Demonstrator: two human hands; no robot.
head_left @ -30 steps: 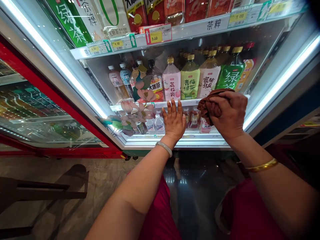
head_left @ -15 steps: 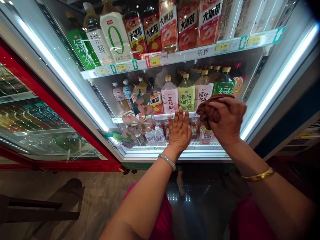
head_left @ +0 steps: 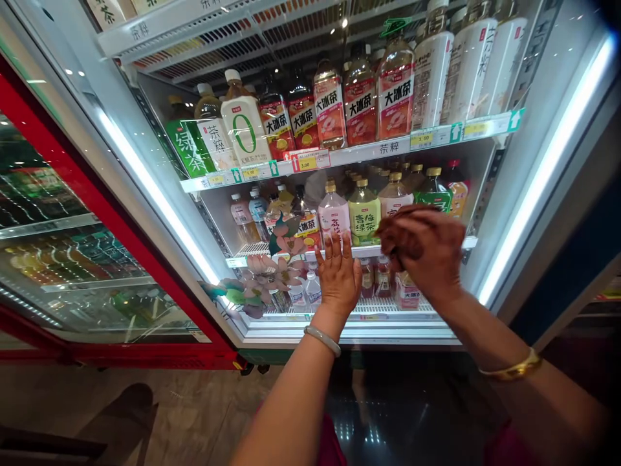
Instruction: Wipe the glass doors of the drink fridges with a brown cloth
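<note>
A brown cloth (head_left: 400, 233) is bunched in my right hand (head_left: 436, 262), in front of the bottles at the right of the middle shelf. My left hand (head_left: 338, 275) lies flat with fingers stretched, apparently against the clear glass door of the lit drinks fridge. It holds nothing. Behind the left fingertips stands a pink-labelled bottle (head_left: 334, 210), with a green-labelled bottle (head_left: 365, 213) beside it. Flower decals (head_left: 272, 272) show on the glass left of my left hand. Whether the cloth touches the glass is hard to tell.
A red-framed fridge (head_left: 145, 259) stands at the left. Upper-shelf bottles (head_left: 332, 107) line up behind a price-tag rail (head_left: 388, 147). Below lies a brownish floor (head_left: 194, 408), with a dark piece of furniture (head_left: 48, 446) at the lower left.
The view has tilted up, so more upper shelving shows. My right hand with the cloth has shifted, now covering part of the peach and green bottles. My left hand stays flat.
</note>
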